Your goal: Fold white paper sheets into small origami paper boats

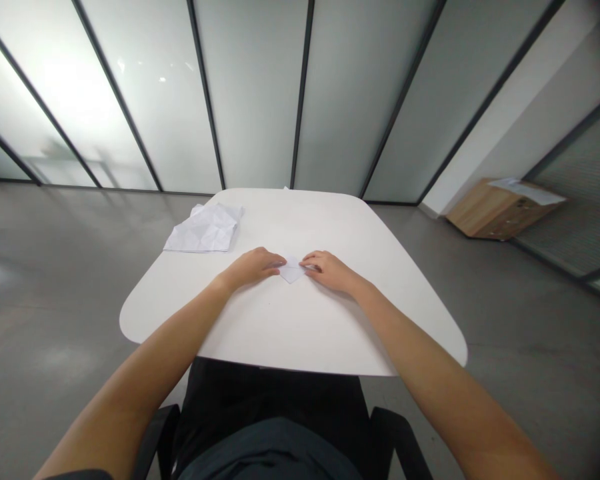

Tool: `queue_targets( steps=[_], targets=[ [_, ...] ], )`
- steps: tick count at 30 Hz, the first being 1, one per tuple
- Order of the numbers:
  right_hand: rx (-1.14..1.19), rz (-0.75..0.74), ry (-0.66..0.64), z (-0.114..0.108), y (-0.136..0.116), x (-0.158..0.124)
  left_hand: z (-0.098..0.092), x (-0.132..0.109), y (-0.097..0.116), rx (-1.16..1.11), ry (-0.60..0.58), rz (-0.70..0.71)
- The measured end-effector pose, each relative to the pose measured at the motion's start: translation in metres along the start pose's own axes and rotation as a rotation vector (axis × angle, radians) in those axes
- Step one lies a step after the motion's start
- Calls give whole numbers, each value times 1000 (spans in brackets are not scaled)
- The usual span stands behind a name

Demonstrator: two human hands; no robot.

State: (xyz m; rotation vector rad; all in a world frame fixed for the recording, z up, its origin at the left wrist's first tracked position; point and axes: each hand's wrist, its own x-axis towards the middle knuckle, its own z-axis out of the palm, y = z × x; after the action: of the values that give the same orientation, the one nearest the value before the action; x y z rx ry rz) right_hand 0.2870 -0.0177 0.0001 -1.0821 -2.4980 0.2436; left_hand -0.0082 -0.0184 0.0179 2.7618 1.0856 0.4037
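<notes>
Your dark shirt (270, 453) and black trousers (260, 393) fill the bottom of the view, with black chair arms (157, 433) at either side. Next out: white table (290, 333), rounded corners, near edge across your lap.

Item: small folded paper (293, 272), white, one point toward you, lying flat between your hands toward the table's middle.

Item: your left hand (253, 267), palm down, fingers together and lightly curled, fingertips (280, 262) at the paper's left side.

Item: your right hand (330, 272), also palm down and curled, its fingers meeting the paper's right side.

Neither hand is spread wide, and the two are not pressed together, with the paper between them. Whether either thumb pinches the paper is hidden, so you cannot tell from this view.

Handling, as judged: very light, thin and soft, though a little stiffer where its layers stack. It creases easily and may slide on the smooth tabletop. Take hold along a folded edge, between thumb and fingertip, and steady it against the table.

Also present: crumpled white paper sheet (203, 229) toward the table's far left, wooden cabinet (500, 212) on the grey floor (55, 287) at far right, with papers (527, 190) on top, and frosted glass panels (255, 93) beyond.
</notes>
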Motion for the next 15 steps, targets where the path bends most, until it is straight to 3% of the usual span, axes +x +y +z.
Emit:
queue_targets(
  steps=[15],
  targets=[
    [25, -7, 42, 0, -7, 1, 5, 4, 4, -111, 127, 13]
  ],
)
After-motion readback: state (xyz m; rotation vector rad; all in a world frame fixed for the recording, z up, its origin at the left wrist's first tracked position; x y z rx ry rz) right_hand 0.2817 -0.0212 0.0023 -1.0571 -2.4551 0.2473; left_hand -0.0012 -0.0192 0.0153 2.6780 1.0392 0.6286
